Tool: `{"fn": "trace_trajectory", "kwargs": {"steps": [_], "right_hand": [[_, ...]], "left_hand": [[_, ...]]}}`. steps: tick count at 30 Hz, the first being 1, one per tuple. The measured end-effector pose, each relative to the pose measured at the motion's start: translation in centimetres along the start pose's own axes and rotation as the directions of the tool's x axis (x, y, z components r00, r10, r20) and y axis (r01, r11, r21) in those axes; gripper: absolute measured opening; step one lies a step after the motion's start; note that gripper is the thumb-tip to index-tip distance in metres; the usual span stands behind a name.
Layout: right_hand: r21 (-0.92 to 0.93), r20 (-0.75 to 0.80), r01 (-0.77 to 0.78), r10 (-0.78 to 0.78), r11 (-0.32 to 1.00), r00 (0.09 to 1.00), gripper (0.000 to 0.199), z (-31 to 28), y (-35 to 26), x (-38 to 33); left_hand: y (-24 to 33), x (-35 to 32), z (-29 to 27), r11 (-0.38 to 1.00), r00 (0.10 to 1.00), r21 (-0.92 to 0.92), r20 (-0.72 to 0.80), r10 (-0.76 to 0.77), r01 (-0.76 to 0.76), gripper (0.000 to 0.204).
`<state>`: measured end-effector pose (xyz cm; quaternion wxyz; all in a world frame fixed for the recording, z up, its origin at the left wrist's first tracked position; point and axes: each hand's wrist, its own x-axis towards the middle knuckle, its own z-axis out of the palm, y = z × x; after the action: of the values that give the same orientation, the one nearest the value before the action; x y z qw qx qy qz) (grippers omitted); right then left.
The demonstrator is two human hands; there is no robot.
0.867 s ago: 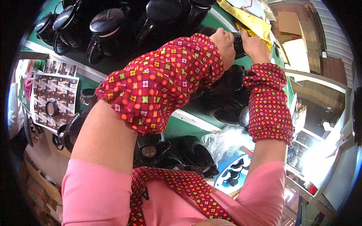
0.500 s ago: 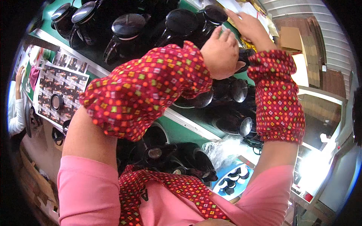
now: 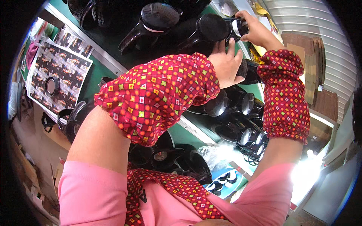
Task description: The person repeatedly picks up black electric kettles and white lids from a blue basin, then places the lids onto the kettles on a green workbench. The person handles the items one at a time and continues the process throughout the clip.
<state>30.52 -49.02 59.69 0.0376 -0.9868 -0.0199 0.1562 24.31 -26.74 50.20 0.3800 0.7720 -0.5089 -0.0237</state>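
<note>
My right hand [image 3: 262,34] has its fingers and thumb round a black cap with a white ring [image 3: 237,27], at the far end of the row of glossy black pots. My left hand [image 3: 225,66] is beside it with fingers spread, its fingertips against dark glossy ware; the contact is partly hidden. Just left of these fingers is a black pot with a round flat lid [image 3: 213,27]. Another black handled pot [image 3: 160,17] with a white ring under its lid stands further left. Below my left wrist lie more black pots with round shiny ends [image 3: 216,103].
Black pots [image 3: 162,152] and a clear plastic bag [image 3: 217,154] are near my body, beside a blue tray [image 3: 241,180] of black-and-white caps. A printed sheet [image 3: 68,62] with a round black part is at left. Flattened cardboard [image 3: 315,67] stands at right.
My view has shifted, so the pots appear further right and lower. My right hand has closed round the white-ringed cap, and my left fingers have spread over the dark ware.
</note>
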Motion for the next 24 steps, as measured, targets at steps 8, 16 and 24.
{"fn": "trace_trajectory", "kwargs": {"steps": [8, 16, 24], "right_hand": [[-0.121, 0.016, 0.039, -0.038, 0.992, 0.999, 0.093, -0.4, -1.2, -1.3], [-0.163, -0.085, -0.418, 0.410, 0.894, 0.908, 0.077, -0.9, -2.0, -0.8], [-0.042, 0.139, -0.572, 0.572, 0.819, 0.808, 0.084, -2.4, -3.1, -1.0]], "left_hand": [[0.4, 0.1, -0.1, 0.999, 1.000, 0.035, -0.003, 0.012, -0.012, 0.088], [0.3, 0.3, 0.3, 1.000, 1.000, 0.016, -0.001, 0.012, -0.012, 0.087], [0.7, 0.2, 0.2, 1.000, 0.999, 0.028, 0.036, 0.005, -0.006, 0.087]]}}
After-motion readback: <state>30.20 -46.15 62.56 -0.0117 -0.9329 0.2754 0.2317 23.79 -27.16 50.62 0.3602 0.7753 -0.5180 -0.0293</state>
